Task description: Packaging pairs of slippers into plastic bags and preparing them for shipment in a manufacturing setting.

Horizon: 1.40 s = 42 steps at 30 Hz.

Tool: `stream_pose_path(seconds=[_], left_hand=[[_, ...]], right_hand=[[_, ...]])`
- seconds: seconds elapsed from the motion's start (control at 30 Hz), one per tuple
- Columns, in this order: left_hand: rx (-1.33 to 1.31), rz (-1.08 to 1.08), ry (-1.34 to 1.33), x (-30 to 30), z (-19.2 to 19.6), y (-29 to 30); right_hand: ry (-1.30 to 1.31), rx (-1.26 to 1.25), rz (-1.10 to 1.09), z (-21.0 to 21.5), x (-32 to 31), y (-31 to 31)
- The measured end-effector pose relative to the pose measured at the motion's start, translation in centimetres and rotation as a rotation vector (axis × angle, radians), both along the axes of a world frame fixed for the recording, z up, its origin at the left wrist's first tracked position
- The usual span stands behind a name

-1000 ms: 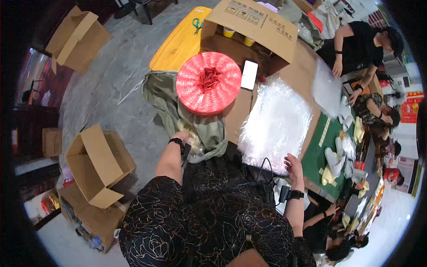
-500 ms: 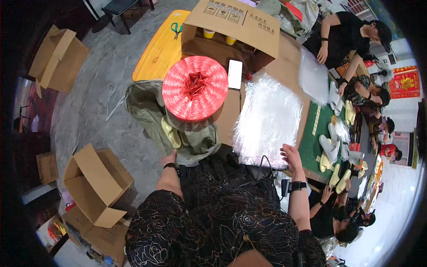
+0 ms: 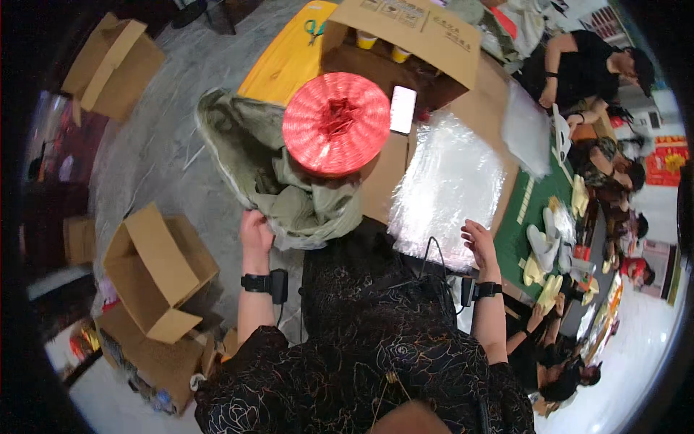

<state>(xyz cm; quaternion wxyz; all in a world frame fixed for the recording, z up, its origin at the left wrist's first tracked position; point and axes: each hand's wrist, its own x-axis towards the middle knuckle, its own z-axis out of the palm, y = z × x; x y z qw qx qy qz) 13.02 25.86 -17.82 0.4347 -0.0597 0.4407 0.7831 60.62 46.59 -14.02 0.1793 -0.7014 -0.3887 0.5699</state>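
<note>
My left hand is closed at the near rim of a grey-green woven sack, its fingers curled on the sack's edge. The mouth of the sack gapes toward the left, and its inside is dark. A big round roll of red plastic twine covers the sack's far right part. My right hand is held open with bent fingers and nothing in it, by the right edge of a stack of clear plastic bags on the table.
Beyond the twine stand a cardboard box with yellow cups inside and a white phone. Green scissors lie on a yellow board. Open cartons stand on the floor at left. Co-workers handle slippers along the right side.
My left hand has moved left and up, and the sack's mouth has spread wider to the left. The yellow slipper seen in the sack is now out of sight. My right hand stays empty.
</note>
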Motion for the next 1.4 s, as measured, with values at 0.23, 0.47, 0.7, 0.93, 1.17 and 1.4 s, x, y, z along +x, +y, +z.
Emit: stream_pose_path(seconds=[0.23,0.47,0.7,0.93,1.17,1.4], left_hand=[[-0.769,-0.116,0.340,2.9,-9.3,-13.4],[-0.302,0.132,0.302,4.8,0.9,-6.9],[-0.707,-0.237,-0.147,4.8,-10.4,-17.0],[-1.099,-0.102,1.745,8.5,1.3,-2.3],[-0.254,-1.051,1.817,22.2,4.0,10.6],[-0.297,-1.445,1.840,33.5,0.6,15.5]], right_hand=[[0.113,-0.052,0.159,-2.1,-4.4,1.5],[0.118,-0.021,0.106,-2.2,-3.0,1.7],[0.100,0.001,0.144,-3.1,-1.4,0.1],[0.132,-0.019,-0.032,-4.1,6.0,-1.3],[0.255,0.053,-0.222,-5.7,13.4,0.8],[0.470,0.170,-0.827,-8.7,29.3,3.4]])
